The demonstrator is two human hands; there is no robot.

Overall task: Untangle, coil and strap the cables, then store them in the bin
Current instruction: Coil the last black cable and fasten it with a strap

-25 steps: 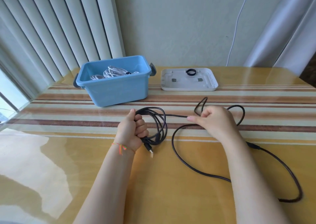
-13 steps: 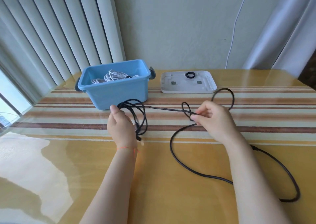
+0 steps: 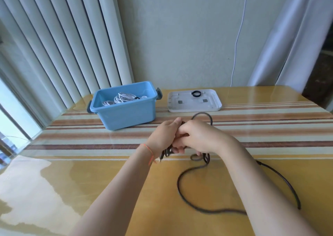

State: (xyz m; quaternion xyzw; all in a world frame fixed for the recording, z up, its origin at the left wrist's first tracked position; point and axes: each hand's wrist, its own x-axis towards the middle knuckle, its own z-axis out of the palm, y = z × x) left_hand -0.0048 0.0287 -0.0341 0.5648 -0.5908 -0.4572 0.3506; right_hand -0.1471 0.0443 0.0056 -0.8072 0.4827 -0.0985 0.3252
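Gripping the black cable (image 3: 182, 190) at frame centre, I have my left hand (image 3: 163, 136) and right hand (image 3: 197, 137) touching, both clasping its loops.

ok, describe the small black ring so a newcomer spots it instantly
Start at the blue bin at the table's far edge. Just right of it lies a flat white lid. The black ring sits near the lid's far edge, round and hollow, unlike the two small grey squares beside it.

A home room, likely by a window. Vertical blinds (image 3: 59, 43) and a curtain (image 3: 288, 37) flank a plain wall (image 3: 180, 34). Striped cloth under the glossy tabletop (image 3: 72, 163).
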